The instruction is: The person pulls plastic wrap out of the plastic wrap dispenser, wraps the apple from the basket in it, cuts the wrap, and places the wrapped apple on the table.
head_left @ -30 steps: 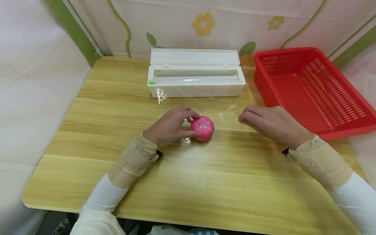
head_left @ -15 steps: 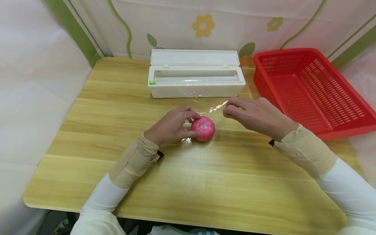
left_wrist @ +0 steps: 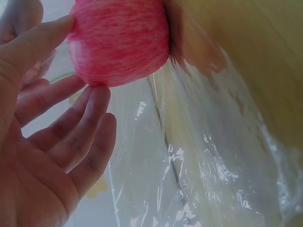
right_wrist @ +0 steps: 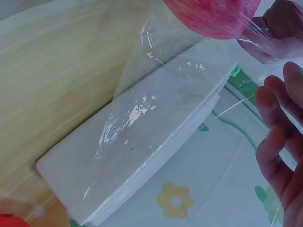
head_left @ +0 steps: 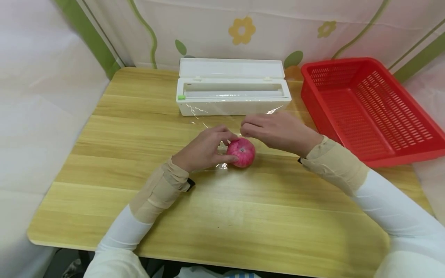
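Observation:
A pinkish-red apple (head_left: 241, 152) sits on the table on a sheet of cling film (right_wrist: 137, 109), near the sheet's front edge. My left hand (head_left: 206, 148) holds it from the left, thumb in front and fingertips behind, as the left wrist view also shows. Just behind and to the right of the apple, my right hand (head_left: 278, 129) pinches the film's edge and keeps it raised off the table. From there the film stretches back to the white cling film box (head_left: 233, 107), whose lid stands open with the roll inside. The right fingertips' exact hold on the film is partly hidden.
A red plastic basket (head_left: 373, 154) with slotted sides stands at the right of the wooden table (head_left: 226, 220). A small green cutter piece (head_left: 181, 97) sits at the box's left end. A flowered curtain (head_left: 208, 23) hangs behind the table.
My right hand has moved left, from beside the basket to just behind the apple, drawing the film across with it. The left hand and the apple have stayed in place.

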Demonstrator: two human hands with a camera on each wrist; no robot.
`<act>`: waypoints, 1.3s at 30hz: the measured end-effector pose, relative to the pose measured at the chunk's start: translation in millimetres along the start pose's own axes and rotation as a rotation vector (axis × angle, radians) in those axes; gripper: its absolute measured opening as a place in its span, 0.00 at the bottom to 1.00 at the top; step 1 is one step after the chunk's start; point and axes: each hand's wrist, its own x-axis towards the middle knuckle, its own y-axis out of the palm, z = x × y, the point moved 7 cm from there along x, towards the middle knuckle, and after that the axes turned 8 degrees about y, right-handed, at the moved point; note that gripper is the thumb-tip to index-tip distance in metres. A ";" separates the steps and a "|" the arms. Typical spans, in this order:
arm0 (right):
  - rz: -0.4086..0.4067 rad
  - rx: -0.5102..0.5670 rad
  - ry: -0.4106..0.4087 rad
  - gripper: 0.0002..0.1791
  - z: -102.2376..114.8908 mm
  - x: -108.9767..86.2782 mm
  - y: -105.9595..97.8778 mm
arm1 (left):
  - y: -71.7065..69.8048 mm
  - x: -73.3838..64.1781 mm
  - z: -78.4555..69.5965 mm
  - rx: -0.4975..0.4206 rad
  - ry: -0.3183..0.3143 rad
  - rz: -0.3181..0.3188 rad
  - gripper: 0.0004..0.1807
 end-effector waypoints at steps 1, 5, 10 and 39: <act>0.002 -0.002 -0.006 0.15 1.0 2.6 1.6 | 0.1 0.4 0.0 0.003 0.002 0.000 0.26; 0.001 0.022 -0.027 0.14 3.9 9.7 7.5 | 0.4 1.5 -0.3 0.011 -0.002 0.002 0.27; 0.015 0.051 -0.048 0.14 4.4 13.5 14.8 | 0.0 2.6 -0.4 0.011 -0.022 -0.003 0.27; 0.156 0.118 -0.024 0.07 5.2 39.7 31.4 | -1.8 0.0 5.9 -0.141 -0.160 -0.090 0.50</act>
